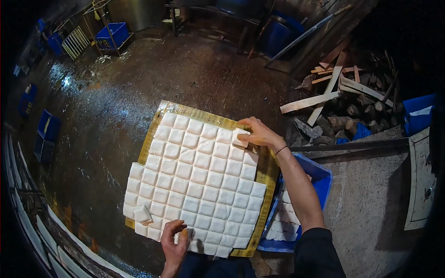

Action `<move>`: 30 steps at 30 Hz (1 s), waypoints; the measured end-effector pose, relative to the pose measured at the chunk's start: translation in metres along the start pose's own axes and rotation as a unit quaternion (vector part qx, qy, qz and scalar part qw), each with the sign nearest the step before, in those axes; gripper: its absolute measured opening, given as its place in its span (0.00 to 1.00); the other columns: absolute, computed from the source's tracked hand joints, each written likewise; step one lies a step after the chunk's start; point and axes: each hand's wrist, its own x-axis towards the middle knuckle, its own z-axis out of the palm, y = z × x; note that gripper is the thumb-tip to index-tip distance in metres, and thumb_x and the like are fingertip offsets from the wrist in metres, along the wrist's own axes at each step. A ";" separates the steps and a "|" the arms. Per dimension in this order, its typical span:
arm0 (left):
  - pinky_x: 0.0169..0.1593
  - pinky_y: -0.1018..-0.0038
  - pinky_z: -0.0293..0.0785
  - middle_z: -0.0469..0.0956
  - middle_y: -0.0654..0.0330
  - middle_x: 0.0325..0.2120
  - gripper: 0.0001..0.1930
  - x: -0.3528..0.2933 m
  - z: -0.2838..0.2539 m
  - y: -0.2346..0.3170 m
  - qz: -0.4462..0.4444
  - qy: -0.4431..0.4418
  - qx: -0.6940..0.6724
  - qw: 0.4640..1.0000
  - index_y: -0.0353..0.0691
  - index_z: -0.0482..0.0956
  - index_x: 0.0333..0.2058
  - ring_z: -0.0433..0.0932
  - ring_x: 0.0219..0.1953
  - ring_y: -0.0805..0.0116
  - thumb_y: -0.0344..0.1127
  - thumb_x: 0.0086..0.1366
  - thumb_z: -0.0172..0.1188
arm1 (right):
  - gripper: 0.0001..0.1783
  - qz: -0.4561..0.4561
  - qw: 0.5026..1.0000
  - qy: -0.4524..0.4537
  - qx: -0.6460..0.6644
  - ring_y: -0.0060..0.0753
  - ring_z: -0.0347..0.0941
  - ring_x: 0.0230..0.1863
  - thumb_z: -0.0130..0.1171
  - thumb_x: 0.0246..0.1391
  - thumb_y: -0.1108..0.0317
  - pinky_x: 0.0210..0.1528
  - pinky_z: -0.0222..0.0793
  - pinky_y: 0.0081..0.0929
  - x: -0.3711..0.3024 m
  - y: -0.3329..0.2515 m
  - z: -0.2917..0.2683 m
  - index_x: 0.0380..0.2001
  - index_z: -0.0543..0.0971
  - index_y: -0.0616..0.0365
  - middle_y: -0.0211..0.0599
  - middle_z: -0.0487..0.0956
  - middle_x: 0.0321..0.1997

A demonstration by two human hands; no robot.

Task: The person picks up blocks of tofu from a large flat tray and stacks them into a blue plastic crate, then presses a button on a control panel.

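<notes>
A wide sheet of square white tofu blocks [201,175], scored into a grid, lies on a yellowish board [265,173] in front of me. At its far right corner my right hand [260,134] grips one tofu block [239,139] between thumb and fingers. My left hand [174,243] is over the near edge of the sheet, fingers curled and thumb apart, with nothing visible in it. Close to it on the left, a loose tofu block [142,214] rests tilted on top of the others.
Beside the board on the right, partly under my right arm, stands a blue crate [321,173] holding white blocks [283,224]. Split firewood [343,97] is piled at the far right. Metal bars [34,217] edge the left. Wet dark floor [102,102] stretches beyond.
</notes>
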 end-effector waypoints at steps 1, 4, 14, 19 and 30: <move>0.43 0.74 0.76 0.74 0.53 0.40 0.15 -0.001 0.004 0.001 -0.006 -0.005 -0.007 1.000 0.31 0.75 0.44 0.80 0.39 0.64 0.19 0.57 0.55 | 0.39 -0.010 0.999 0.036 -0.029 0.53 0.64 0.63 0.61 0.47 0.48 0.64 0.58 0.38 0.000 0.013 0.005 0.56 0.70 0.64 0.58 0.66 0.62; 0.44 0.73 0.76 0.74 0.54 0.41 0.15 -0.004 0.005 -0.002 -0.017 -0.006 -0.011 1.000 0.31 0.75 0.44 0.80 0.40 0.64 0.18 0.56 0.55 | 0.42 -0.017 0.997 0.050 -0.057 0.55 0.58 0.67 0.57 0.49 0.45 0.68 0.52 0.37 -0.009 0.014 0.025 0.61 0.66 0.64 0.60 0.62 0.66; 0.44 0.73 0.76 0.74 0.54 0.41 0.16 -0.004 0.006 0.000 -0.009 -0.022 0.007 1.000 0.32 0.75 0.45 0.80 0.40 0.64 0.19 0.56 0.56 | 0.38 -0.040 0.999 -0.005 0.019 0.46 0.76 0.49 0.69 0.33 0.56 0.52 0.70 0.33 -0.008 -0.016 0.015 0.48 0.76 0.67 0.54 0.78 0.48; 0.44 0.73 0.76 0.74 0.54 0.41 0.15 -0.006 0.014 0.004 -0.002 -0.035 0.017 0.999 0.32 0.75 0.45 0.79 0.40 0.64 0.20 0.57 0.57 | 0.33 -0.010 0.991 -0.083 0.103 0.35 0.77 0.43 0.72 0.33 0.59 0.48 0.70 0.28 -0.008 -0.021 -0.001 0.44 0.78 0.67 0.43 0.81 0.42; 0.46 0.73 0.74 0.73 0.54 0.42 0.12 -0.015 0.069 0.013 -0.018 -0.093 0.034 0.995 0.32 0.74 0.45 0.79 0.41 0.64 0.24 0.61 0.57 | 0.31 -0.012 0.844 0.062 0.532 0.25 0.74 0.46 0.69 0.42 0.74 0.49 0.71 0.21 -0.177 0.090 -0.047 0.52 0.71 0.62 0.36 0.77 0.46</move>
